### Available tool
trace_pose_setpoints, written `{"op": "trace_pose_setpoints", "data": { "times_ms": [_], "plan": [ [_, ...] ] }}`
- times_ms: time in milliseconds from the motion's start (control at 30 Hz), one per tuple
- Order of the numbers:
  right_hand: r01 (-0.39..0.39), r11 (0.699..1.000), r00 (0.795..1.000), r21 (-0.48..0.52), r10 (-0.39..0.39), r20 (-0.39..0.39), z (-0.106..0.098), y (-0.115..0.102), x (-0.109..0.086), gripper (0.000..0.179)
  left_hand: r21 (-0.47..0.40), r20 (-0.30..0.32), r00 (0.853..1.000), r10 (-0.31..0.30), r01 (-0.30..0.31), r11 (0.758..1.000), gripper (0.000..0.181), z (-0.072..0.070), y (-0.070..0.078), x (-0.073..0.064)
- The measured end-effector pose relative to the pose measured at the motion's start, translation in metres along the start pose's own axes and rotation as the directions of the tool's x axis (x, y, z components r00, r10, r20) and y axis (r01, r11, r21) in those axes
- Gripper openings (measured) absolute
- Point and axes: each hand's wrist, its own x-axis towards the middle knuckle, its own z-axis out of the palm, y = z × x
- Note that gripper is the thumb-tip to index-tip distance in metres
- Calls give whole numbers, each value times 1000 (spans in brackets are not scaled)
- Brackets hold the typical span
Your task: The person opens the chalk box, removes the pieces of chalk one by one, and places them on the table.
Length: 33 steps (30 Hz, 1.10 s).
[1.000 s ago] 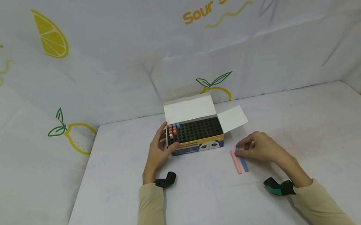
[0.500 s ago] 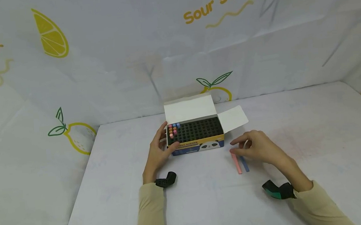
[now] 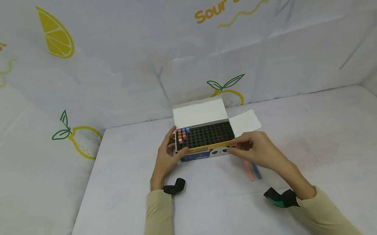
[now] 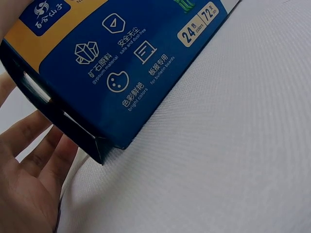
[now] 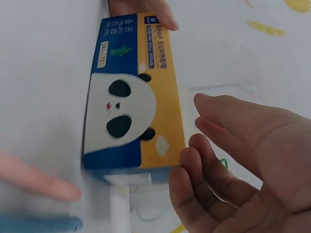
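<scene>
In the head view, a chalk box [image 3: 195,155] with a blue, yellow and panda front lies with its lid raised. Its black holed insert [image 3: 209,134] holds several coloured chalk sticks at the left end. My left hand [image 3: 166,160] grips that left end, thumb at the front top edge and fingers round the side. By the right front corner is my right hand [image 3: 259,150]. In the right wrist view its loosely bent fingers [image 5: 218,184] are apart from the thumb, with nothing between them. A pink chalk stick [image 3: 248,171] and a blue chalk stick [image 3: 256,171] lie below it.
The lid [image 3: 199,113] stands up behind the box, and an end flap [image 3: 245,122] sticks out to the right. A white cloth covers the table [image 3: 212,204] and rises as a printed backdrop [image 3: 121,63]. Faint pink smudges [image 3: 310,148] mark the right side.
My right hand has moved left and slightly up, from over the two loose chalk sticks to the box's right front corner. The left hand keeps its hold; both sticks still lie there.
</scene>
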Motion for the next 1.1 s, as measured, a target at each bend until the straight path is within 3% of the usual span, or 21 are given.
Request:
{"op": "trace_pose_setpoints", "data": {
  "times_ms": [233,400,600,1100],
  "plan": [
    [88,993,992,75,-80,-98,17,-13,25,17,19,-3,1000,-7,7,1000,85,-1,1,-1],
    [82,986,990,145,-64,-126,35,-19,47,21,17,-5,1000,1,-1,1000,87,-1,-1,0],
    [91,984,984,156,-64,-168,52,-24,68,21,16,0,1000,9,-9,1000,86,-1,-1,0],
    [51,989,975,137,-20,-223,82,-31,96,19,12,-2,1000,28,-28,1000,87,0,-2,1]
  ]
}}
